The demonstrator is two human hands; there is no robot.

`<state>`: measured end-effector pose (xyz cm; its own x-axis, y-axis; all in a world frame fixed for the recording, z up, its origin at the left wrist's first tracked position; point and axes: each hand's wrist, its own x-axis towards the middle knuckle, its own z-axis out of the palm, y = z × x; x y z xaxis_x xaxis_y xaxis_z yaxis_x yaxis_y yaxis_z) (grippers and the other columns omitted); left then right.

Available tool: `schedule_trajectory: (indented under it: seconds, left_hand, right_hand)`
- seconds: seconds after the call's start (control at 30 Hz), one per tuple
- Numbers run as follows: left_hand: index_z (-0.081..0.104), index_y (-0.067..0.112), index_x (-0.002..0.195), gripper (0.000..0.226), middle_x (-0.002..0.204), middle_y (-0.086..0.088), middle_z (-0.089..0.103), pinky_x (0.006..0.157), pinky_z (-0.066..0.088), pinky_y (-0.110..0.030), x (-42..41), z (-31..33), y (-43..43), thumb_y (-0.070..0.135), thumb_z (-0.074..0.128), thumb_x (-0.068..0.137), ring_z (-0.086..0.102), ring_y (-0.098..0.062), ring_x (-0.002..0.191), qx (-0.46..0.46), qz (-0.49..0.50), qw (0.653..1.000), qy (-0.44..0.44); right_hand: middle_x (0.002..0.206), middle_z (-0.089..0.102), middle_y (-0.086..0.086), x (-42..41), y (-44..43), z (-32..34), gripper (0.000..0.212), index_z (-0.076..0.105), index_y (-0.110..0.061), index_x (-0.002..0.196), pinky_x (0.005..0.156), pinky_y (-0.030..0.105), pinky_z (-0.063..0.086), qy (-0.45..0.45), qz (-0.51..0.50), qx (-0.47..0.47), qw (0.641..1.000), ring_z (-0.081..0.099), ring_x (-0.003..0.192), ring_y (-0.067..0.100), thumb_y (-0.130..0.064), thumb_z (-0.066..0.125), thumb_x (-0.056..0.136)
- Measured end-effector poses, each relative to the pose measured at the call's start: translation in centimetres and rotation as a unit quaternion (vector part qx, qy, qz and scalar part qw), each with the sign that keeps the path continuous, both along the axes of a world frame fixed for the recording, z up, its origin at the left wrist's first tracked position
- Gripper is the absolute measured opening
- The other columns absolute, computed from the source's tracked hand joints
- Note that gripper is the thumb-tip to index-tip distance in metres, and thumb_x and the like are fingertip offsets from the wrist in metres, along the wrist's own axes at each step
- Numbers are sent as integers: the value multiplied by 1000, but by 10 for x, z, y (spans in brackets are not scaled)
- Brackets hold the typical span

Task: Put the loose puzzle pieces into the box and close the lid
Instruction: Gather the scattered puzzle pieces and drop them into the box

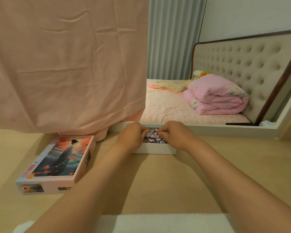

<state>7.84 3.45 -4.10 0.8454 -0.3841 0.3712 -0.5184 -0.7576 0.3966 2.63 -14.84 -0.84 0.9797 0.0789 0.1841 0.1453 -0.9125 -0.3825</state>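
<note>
Count, head view. Hands: 2, the left hand and the right hand, both over the open box. Box: 1, white, open-topped. Lid: 1, printed with a picture, lying on the table to the left of the box. Puzzle pieces: a heap inside the box, too many and too small to count, probably dozens showing between the hands. Loose pieces on the table surface: 0 seen. Pink hanging cloth: 1. Bed: 1. Folded pink quilt: 1. Tufted headboard: 1.
</note>
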Motion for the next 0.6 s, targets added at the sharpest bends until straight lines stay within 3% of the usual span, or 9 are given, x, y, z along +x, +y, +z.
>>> schedule_trajectory:
  seconds: [0.13, 0.2, 0.3, 0.47, 0.6]
  left_hand:
    - [67, 32, 121, 30, 134, 4, 53, 99, 33, -36, 6, -16, 12, 36, 45, 100, 40, -23, 124, 46, 32, 998, -42]
    - [56, 27, 135, 36, 149, -5, 39, 112, 20, -33, 3, -19, 16, 31, 43, 101, 29, -26, 137, 26, 14, 1000, 12]
    - [44, 21, 145, 43, 156, -8, 27, 116, 8, -27, -8, -19, 15, 27, 40, 103, 17, -24, 145, -5, -18, 997, 74]
    - [35, 27, 148, 46, 159, -1, 23, 118, 9, -34, -39, -20, 1, 34, 34, 103, 12, -21, 147, 50, -33, 996, 65]
    - [46, 32, 138, 40, 144, 5, 41, 109, 24, -36, -69, -18, -12, 40, 40, 99, 32, -18, 134, 56, -44, 997, -33]
  right_hand:
    - [139, 54, -4, -2, 2, -12, 38, 62, -28, 132, 105, 36, 40, 11, 54, -11, 998, 50, 127, 18, -43, 51, 98]
    - [159, 30, -4, -9, 2, -19, 51, 41, -30, 149, 119, 35, 23, 68, 79, -22, 994, 27, 146, 15, -46, 46, 100]
    - [165, 11, 0, -19, -2, -26, 55, 22, -31, 155, 123, 37, 6, 77, 96, -113, 986, 9, 151, 13, -43, 36, 104]
    - [165, 4, -6, -47, -20, -19, 67, 12, -40, 155, 123, 36, 6, 150, 77, -131, 977, 7, 152, 20, -46, 47, 98]
    - [164, 3, -11, -68, -37, -10, 70, 16, -45, 153, 121, 37, 20, 181, 53, -91, 978, 17, 150, 18, -45, 54, 95]
